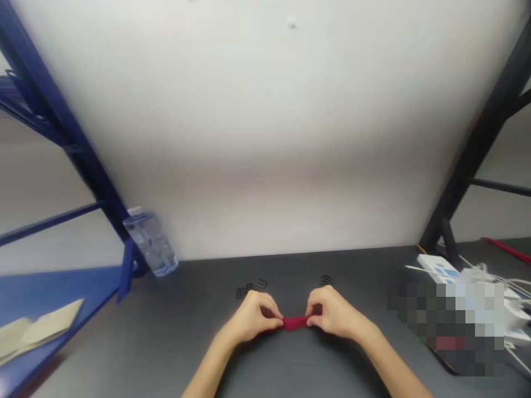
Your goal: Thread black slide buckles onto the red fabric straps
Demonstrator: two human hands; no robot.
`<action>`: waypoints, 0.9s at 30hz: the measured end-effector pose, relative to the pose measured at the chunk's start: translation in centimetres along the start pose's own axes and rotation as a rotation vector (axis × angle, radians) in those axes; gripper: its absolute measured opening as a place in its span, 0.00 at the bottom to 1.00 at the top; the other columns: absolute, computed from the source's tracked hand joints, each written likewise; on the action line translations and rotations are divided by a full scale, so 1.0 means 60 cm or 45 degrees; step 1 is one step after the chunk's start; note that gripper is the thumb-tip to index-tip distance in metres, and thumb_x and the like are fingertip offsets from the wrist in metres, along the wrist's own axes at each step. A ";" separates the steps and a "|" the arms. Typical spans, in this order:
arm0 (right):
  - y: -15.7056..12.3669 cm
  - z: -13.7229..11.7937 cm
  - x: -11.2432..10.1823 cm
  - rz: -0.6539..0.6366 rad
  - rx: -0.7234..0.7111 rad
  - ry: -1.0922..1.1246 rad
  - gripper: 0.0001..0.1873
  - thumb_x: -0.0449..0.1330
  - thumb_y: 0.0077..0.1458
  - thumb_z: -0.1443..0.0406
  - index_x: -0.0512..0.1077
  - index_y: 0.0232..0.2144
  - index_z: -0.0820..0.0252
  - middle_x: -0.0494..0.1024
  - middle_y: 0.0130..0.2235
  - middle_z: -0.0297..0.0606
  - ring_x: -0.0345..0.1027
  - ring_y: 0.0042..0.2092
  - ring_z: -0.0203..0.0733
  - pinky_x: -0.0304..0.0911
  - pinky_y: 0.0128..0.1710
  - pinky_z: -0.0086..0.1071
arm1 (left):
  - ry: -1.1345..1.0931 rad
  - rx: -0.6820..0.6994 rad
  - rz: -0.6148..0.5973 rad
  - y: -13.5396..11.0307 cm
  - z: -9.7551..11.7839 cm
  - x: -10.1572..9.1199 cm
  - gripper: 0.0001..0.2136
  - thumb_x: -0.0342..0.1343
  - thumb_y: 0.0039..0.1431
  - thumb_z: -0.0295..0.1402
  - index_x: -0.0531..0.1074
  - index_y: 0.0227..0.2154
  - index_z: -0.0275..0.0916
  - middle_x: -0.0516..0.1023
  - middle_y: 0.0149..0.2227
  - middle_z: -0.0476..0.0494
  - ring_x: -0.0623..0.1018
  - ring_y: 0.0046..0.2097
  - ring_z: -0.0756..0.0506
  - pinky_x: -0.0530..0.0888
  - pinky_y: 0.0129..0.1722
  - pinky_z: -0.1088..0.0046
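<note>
The left hand (254, 314) has its thumb and fingertips clamped on a strip of red material (295, 323), and a bit of the same red shows under that hand's thumb. The right hand (332, 311) pinches the strip the same way toward its other side, so a short stretch runs between the two hands, sagging slightly, low over the middle of the dark surface (298, 370). I can't tell whether it touches down there. Both forearms are bare and reach in from the near edge

Just beyond the left hand lie a few small black slotted pieces (240, 293), with another black piece (261, 283) slightly to their right. One more, a dark ribbed piece (327, 279), sits just past the right hand

Farther out to the left, a clear bottle with a white cap (151, 243) stands by a blue post (97, 179), looking tilted from here, and beyond the post some pale folded sheets (47, 326) rest on a blue shelf (93, 282). Over on the right, near a dark post (468, 149), a white box with blue markings (438, 267) lies beside tangled white cables (516, 284); a patch in front of them is too blurred to make out. A pale wall (274, 138) rises behind it all
</note>
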State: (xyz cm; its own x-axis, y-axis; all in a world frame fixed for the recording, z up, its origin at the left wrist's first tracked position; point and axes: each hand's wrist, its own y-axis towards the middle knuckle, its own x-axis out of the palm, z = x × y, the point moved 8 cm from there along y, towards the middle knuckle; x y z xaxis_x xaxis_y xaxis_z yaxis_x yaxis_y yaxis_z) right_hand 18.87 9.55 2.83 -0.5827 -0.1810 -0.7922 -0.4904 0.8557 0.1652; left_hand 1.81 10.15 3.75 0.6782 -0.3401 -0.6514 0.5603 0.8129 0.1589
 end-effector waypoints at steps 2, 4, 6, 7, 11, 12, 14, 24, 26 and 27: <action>0.001 0.001 0.001 0.008 0.001 0.006 0.02 0.68 0.45 0.66 0.79 0.25 0.57 0.77 0.28 0.34 0.67 0.31 0.37 0.58 0.31 0.28 | 0.010 -0.026 -0.006 -0.001 -0.002 0.001 0.04 0.65 0.48 0.30 0.82 0.27 0.37 0.80 0.28 0.45 0.75 0.30 0.48 0.69 0.30 0.77; 0.002 0.002 0.001 0.022 0.007 0.018 0.02 0.69 0.44 0.67 0.79 0.25 0.57 0.77 0.28 0.34 0.67 0.31 0.37 0.58 0.31 0.27 | 0.018 -0.057 -0.022 -0.001 -0.005 0.003 0.04 0.64 0.48 0.30 0.82 0.28 0.36 0.80 0.27 0.45 0.75 0.30 0.48 0.69 0.29 0.77; 0.003 0.003 0.001 0.017 0.022 0.055 0.01 0.68 0.44 0.67 0.79 0.24 0.58 0.77 0.28 0.34 0.67 0.31 0.37 0.58 0.30 0.27 | 0.020 -0.089 -0.026 -0.002 -0.006 0.002 0.05 0.64 0.48 0.30 0.82 0.28 0.36 0.80 0.27 0.45 0.75 0.29 0.48 0.68 0.29 0.77; 0.004 0.004 0.002 0.005 0.037 0.082 0.01 0.68 0.43 0.67 0.79 0.24 0.59 0.76 0.27 0.34 0.67 0.30 0.36 0.57 0.30 0.27 | 0.016 -0.105 -0.033 -0.002 -0.007 0.001 0.05 0.64 0.48 0.31 0.82 0.28 0.36 0.80 0.27 0.45 0.75 0.30 0.48 0.68 0.29 0.77; -0.001 0.008 0.018 -0.163 0.094 0.310 0.06 0.70 0.41 0.65 0.79 0.26 0.61 0.75 0.24 0.32 0.63 0.26 0.34 0.54 0.24 0.26 | -0.131 -0.207 -0.189 -0.011 -0.010 0.007 0.10 0.66 0.47 0.37 0.82 0.29 0.35 0.80 0.27 0.45 0.76 0.29 0.48 0.68 0.27 0.77; -0.004 0.006 0.028 -0.251 0.086 0.387 0.09 0.70 0.40 0.64 0.78 0.26 0.62 0.75 0.24 0.32 0.62 0.25 0.33 0.53 0.23 0.25 | -0.177 -0.235 -0.260 -0.014 -0.010 0.012 0.12 0.66 0.46 0.39 0.82 0.29 0.35 0.80 0.27 0.44 0.75 0.28 0.48 0.68 0.26 0.77; -0.012 -0.003 0.047 -0.433 0.040 0.495 0.13 0.72 0.37 0.61 0.78 0.26 0.62 0.74 0.23 0.30 0.59 0.24 0.31 0.51 0.22 0.24 | -0.228 -0.264 -0.384 -0.021 -0.009 0.022 0.14 0.68 0.43 0.41 0.82 0.29 0.35 0.81 0.26 0.44 0.75 0.26 0.48 0.67 0.25 0.77; -0.006 0.005 0.053 -0.416 0.005 0.379 0.16 0.72 0.36 0.57 0.79 0.25 0.62 0.72 0.21 0.30 0.57 0.23 0.31 0.50 0.21 0.25 | -0.027 -0.164 -0.430 -0.018 -0.007 0.035 0.12 0.68 0.44 0.40 0.83 0.29 0.38 0.76 0.23 0.48 0.71 0.25 0.49 0.65 0.24 0.77; -0.005 0.007 0.053 -0.417 0.005 0.337 0.15 0.72 0.36 0.58 0.78 0.26 0.62 0.72 0.21 0.29 0.57 0.23 0.31 0.50 0.21 0.25 | -0.020 -0.166 -0.445 -0.018 -0.009 0.038 0.11 0.68 0.44 0.39 0.82 0.29 0.38 0.76 0.23 0.48 0.71 0.26 0.50 0.65 0.25 0.77; -0.006 0.007 0.053 -0.425 0.010 0.323 0.15 0.73 0.35 0.58 0.78 0.26 0.62 0.72 0.22 0.29 0.57 0.23 0.31 0.50 0.21 0.25 | -0.024 -0.171 -0.450 -0.018 -0.010 0.038 0.11 0.68 0.44 0.38 0.82 0.30 0.37 0.76 0.24 0.48 0.71 0.26 0.50 0.66 0.25 0.77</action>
State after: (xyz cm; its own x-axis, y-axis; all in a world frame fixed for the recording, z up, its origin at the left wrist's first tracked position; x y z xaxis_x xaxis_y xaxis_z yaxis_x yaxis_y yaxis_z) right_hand 17.48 8.90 0.02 -0.5345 -0.5618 -0.6314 -0.6747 0.7335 -0.0814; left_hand 2.49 8.79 1.64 0.4638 -0.6181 -0.6347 0.6947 0.6983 -0.1724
